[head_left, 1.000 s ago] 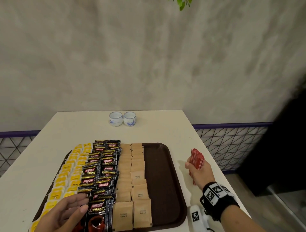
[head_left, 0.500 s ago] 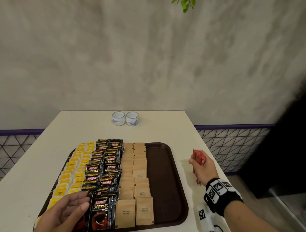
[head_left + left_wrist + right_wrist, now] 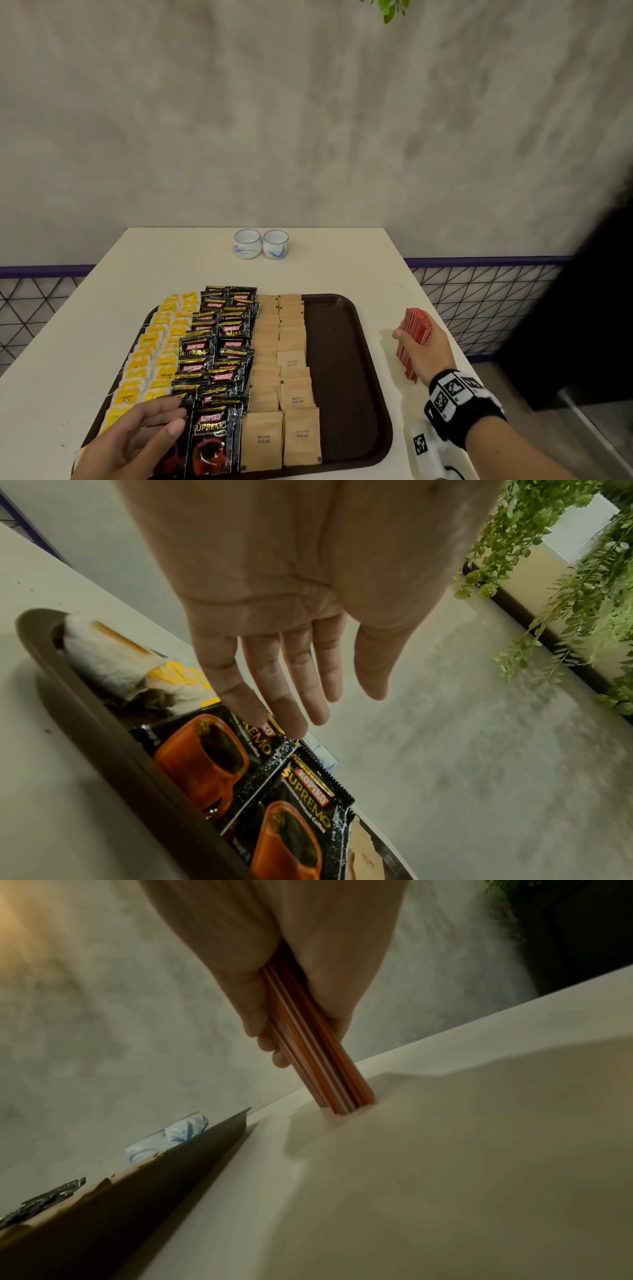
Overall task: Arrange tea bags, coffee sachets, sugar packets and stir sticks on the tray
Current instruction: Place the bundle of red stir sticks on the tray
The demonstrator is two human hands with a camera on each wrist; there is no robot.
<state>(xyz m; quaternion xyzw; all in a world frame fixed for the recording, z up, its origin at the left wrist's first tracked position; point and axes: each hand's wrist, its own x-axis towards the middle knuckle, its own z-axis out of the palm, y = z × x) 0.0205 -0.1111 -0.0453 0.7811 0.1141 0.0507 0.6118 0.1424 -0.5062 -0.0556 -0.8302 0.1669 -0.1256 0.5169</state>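
A dark brown tray (image 3: 342, 359) lies on the white table, its right strip bare. On it run rows of yellow tea bags (image 3: 154, 356), black coffee sachets (image 3: 219, 342) and brown sugar packets (image 3: 291, 359). My left hand (image 3: 144, 435) lies flat at the tray's near left corner, its straight fingers (image 3: 287, 696) touching the nearest coffee sachets (image 3: 240, 750). To the right of the tray my right hand (image 3: 421, 346) grips a bundle of red stir sticks (image 3: 416, 329) upright, their lower ends (image 3: 346, 1102) standing on the tabletop.
Two small white-and-blue cups (image 3: 261, 243) stand at the table's far edge by the grey wall. The table's right edge (image 3: 455, 342) runs just beyond my right hand, with a railing and floor below. Green foliage (image 3: 565, 588) hangs overhead.
My right hand has lowered slightly with the stir sticks, bringing their ends down onto the table. The left hand stays on the near coffee sachets.
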